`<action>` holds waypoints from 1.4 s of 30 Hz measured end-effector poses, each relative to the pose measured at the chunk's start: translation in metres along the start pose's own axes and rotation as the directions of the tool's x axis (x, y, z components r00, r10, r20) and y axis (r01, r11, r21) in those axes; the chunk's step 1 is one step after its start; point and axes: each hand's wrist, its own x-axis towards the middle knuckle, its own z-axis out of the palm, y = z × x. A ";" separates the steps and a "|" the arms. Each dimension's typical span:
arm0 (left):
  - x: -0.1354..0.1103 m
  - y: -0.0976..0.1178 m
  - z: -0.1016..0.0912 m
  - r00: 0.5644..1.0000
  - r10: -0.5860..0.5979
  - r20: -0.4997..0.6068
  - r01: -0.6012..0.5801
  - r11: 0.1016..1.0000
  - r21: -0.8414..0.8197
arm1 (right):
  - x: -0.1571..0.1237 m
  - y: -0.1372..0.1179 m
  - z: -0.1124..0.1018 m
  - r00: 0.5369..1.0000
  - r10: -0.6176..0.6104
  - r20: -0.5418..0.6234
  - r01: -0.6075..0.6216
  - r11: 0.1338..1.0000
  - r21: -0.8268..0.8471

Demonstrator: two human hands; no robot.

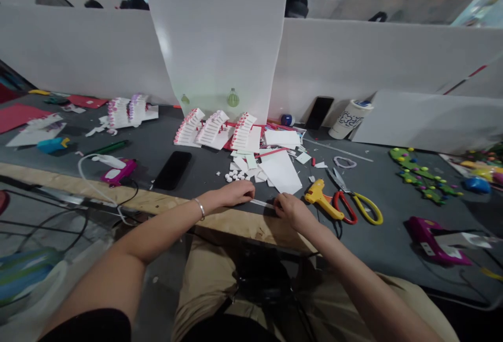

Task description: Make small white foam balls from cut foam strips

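Observation:
Between my two hands runs a thin white strip (262, 204), low over the table's front edge. My left hand (237, 193), with a bracelet at the wrist, is closed on the strip's left end. The right end is pinched in my right hand (290, 208). Just beyond my left hand sits a small heap of white pellets (236, 176). White paper cards (281, 171) and small paper pieces lie behind the strip. A yellow glue gun (323, 199) rests to the right of my right hand, beside scissors (353, 198) with one red and one yellow handle.
Fanned white pieces with pink tips (212, 130) stand at the back. A dark phone (173, 170) lies at left, another phone (319, 112) leans near a paper cup (349, 119). Magenta devices (118, 173) sit on both sides. White panels (220, 33) wall off the back.

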 end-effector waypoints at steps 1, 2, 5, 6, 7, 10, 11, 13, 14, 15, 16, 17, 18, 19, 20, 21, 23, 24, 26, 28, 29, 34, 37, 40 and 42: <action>0.000 0.000 0.000 1.000 0.003 -0.001 -0.003 1.000 -0.005 | 0.001 0.000 0.001 1.000 -0.017 0.007 0.017 1.000 -0.001; -0.001 0.000 0.000 1.000 0.007 -0.003 -0.007 1.000 -0.010 | 0.001 0.001 0.001 0.999 -0.037 0.013 0.037 0.999 -0.001; -0.005 -0.001 0.002 1.000 0.028 -0.014 -0.028 0.999 -0.020 | 0.001 0.001 0.001 0.994 -0.104 0.020 0.104 0.995 0.000; -0.007 -0.001 0.003 0.999 0.032 -0.020 -0.033 0.999 -0.023 | 0.000 0.000 0.000 0.992 -0.122 0.021 0.122 0.993 0.001; -0.008 -0.001 0.004 0.999 0.036 -0.029 -0.037 0.999 -0.021 | -0.001 0.000 -0.001 0.990 -0.141 0.021 0.141 0.990 0.000; -0.012 -0.001 0.008 0.996 0.065 -0.066 -0.062 0.997 0.039 | -0.007 0.000 -0.004 0.973 -0.231 0.010 0.231 0.972 -0.044; -0.012 0.000 0.009 0.994 0.078 -0.071 -0.072 0.994 0.079 | -0.008 0.000 -0.005 0.964 -0.266 0.007 0.266 0.961 -0.075; -0.015 0.002 0.009 0.993 0.099 -0.064 -0.087 0.981 0.176 | -0.011 -0.001 -0.007 0.945 -0.327 0.018 0.326 0.934 -0.148; -0.016 0.003 0.008 0.993 0.111 -0.052 -0.096 0.970 0.223 | -0.012 -0.001 -0.007 0.939 -0.343 0.031 0.342 0.922 -0.181; -0.018 0.005 0.007 0.991 0.131 -0.033 -0.117 0.957 0.267 | -0.014 -0.001 -0.007 0.935 -0.351 0.046 0.353 0.912 -0.210; -0.020 0.007 0.005 0.987 0.160 -0.010 -0.150 0.939 0.309 | -0.015 -0.002 -0.007 0.934 -0.353 0.059 0.357 0.904 -0.234; -0.022 0.008 0.004 0.980 0.197 0.015 -0.189 0.918 0.349 | -0.017 -0.002 -0.006 0.935 -0.347 0.069 0.353 0.901 -0.253; -0.024 0.010 0.002 0.972 0.234 0.040 -0.231 0.894 0.384 | -0.018 -0.003 -0.005 0.938 -0.337 0.078 0.346 0.900 -0.266; -0.026 0.012 0.001 0.964 0.261 0.057 -0.261 0.872 0.413 | -0.020 -0.005 -0.004 0.942 -0.325 0.086 0.336 0.901 -0.276; -0.027 0.013 0.001 0.959 0.276 0.067 -0.277 0.856 0.437 | -0.022 -0.006 -0.003 0.946 -0.309 0.092 0.323 0.904 -0.280; -0.028 0.014 0.001 0.958 0.277 0.070 -0.277 0.847 0.453 | -0.023 -0.008 -0.003 0.953 -0.288 0.097 0.304 0.913 -0.273; -0.026 0.016 0.003 0.969 0.238 0.063 -0.240 0.856 0.458 | -0.023 -0.012 -0.002 0.969 -0.229 0.096 0.246 0.939 -0.239; -0.024 0.017 0.004 0.979 0.199 0.054 -0.202 0.872 0.446 | -0.022 -0.013 -0.003 0.976 -0.197 0.090 0.212 0.953 -0.218; -0.019 0.019 0.006 0.997 0.078 0.028 -0.083 0.922 0.378 | -0.019 -0.016 -0.004 0.987 -0.141 0.071 0.152 0.972 -0.181; -0.014 0.020 0.007 0.999 -0.042 0.011 0.037 0.956 0.291 | -0.016 -0.016 -0.004 0.994 -0.095 0.047 0.102 0.982 -0.158; -0.012 0.020 0.008 0.996 -0.085 0.009 0.080 0.963 0.256 | -0.014 -0.016 -0.005 0.997 -0.070 0.034 0.074 0.988 -0.138; -0.002 0.018 0.004 0.980 -0.198 0.032 0.190 0.968 0.166 | -0.009 -0.009 -0.003 0.998 0.057 -0.019 -0.057 0.998 0.006; 0.004 0.017 0.000 0.967 -0.245 0.071 0.237 0.966 0.103 | -0.004 -0.005 0.000 0.995 0.095 -0.030 -0.092 0.992 0.084; 0.005 0.021 -0.002 0.959 -0.265 0.101 0.260 0.964 0.054 | -0.001 -0.005 0.002 0.994 0.102 -0.039 -0.096 0.987 0.130; 0.003 0.028 -0.002 0.957 -0.276 0.091 0.275 0.961 0.027 | -0.001 -0.007 0.002 0.994 0.096 -0.050 -0.088 0.985 0.152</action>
